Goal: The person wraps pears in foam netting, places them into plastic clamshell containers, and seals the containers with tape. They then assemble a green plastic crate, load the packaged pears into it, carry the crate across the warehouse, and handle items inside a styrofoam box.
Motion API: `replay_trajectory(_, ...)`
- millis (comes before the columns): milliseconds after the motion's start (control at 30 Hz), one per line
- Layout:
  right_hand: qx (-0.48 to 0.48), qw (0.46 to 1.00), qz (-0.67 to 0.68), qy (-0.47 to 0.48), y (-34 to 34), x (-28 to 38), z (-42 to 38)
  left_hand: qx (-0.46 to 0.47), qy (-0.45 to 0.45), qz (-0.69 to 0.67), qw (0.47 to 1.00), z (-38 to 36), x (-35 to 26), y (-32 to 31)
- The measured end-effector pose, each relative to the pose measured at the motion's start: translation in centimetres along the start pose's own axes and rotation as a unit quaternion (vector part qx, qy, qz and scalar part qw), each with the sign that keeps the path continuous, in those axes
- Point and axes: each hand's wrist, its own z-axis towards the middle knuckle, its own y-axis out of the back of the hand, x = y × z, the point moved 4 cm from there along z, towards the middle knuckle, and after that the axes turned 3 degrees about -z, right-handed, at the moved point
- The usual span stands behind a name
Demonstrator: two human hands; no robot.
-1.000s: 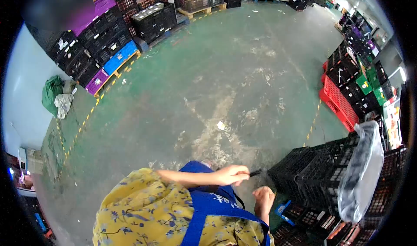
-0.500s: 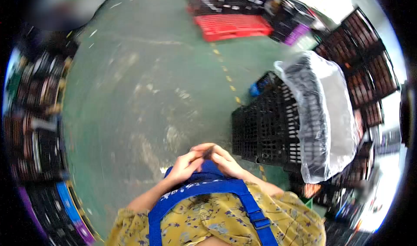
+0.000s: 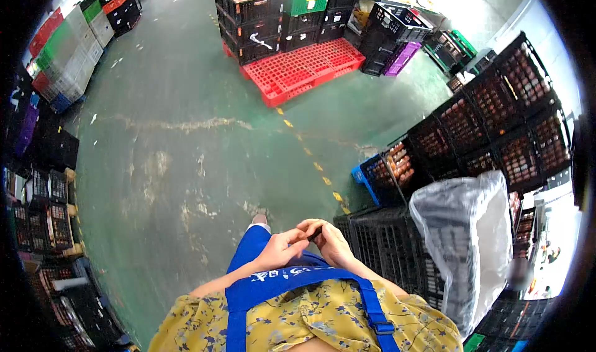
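Note:
In front of my blue apron (image 3: 282, 280), both hands meet at waist height. My left hand (image 3: 279, 249) is closed, its fingertips pressed against those of the other hand. My right hand (image 3: 336, 245) curls its fingers around a small dark thing (image 3: 315, 234), which sits between the two hands. Fingers cover most of it, so I cannot make out its kind. Below the hands, one shoe (image 3: 259, 219) shows on the green floor.
Close on my right stand black crates (image 3: 385, 237) and a crate lined with clear plastic (image 3: 456, 228). Beyond rise stacked crates of eggs (image 3: 496, 110). A red pallet (image 3: 304, 69) with more crates lies ahead. Crate stacks (image 3: 53, 209) line the left side. Yellow dashes (image 3: 318, 166) mark the floor.
I have walked forward, and the red pallet and lined crate now sit lower in view. Both hands stay together around the small dark thing.

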Motion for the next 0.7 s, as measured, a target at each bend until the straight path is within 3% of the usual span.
replay_trajectory(100, -0.065, 0.993, 0.097, 0.014, 0.7, 2.7, 7.0, 0.039, -0.044, 0.026, 0.998, 6.8, -3.5, 4.6)
replay_trajectory(200, -0.108, 0.986, 0.123, 0.03, 2.6, 5.1, 11.9, 0.082, -0.025, 0.033, 0.996, 12.5, -7.4, 7.2)
replay_trajectory(333, -0.198, 0.971, 0.138, 0.01, 7.3, 7.5, 19.0, 0.103, -0.084, 0.118, 0.984, 21.6, -10.7, 10.4)
replay_trajectory(367, -0.157, 0.971, 0.176, 0.044, 8.6, 8.2, 21.0, 0.081, -0.091, 0.129, 0.984, 24.0, -11.2, 10.9)
replay_trajectory(467, -0.196, 0.96, 0.192, 0.048, 13.1, 11.4, 26.9, 0.082, -0.084, 0.163, 0.98, 32.1, -13.4, 12.5)
replay_trajectory(500, -0.169, 0.957, 0.224, 0.066, 14.2, 12.7, 29.0, 0.073, -0.085, 0.154, 0.982, 34.8, -13.7, 12.9)
replay_trajectory(533, -0.147, 0.951, 0.256, 0.088, 15.5, 14.3, 31.1, 0.077, -0.178, 0.22, 0.956, 37.9, -14.5, 13.4)
replay_trajectory(633, -0.163, 0.955, 0.226, 0.106, 19.6, 18.1, 36.2, 0.097, -0.048, 0.093, 0.99, 45.5, -18.1, 13.6)
replay_trajectory(700, -0.168, 0.967, 0.124, 0.148, 22.6, 21.0, 39.5, 0.139, -0.027, 0.123, 0.982, 50.4, -19.6, 14.2)
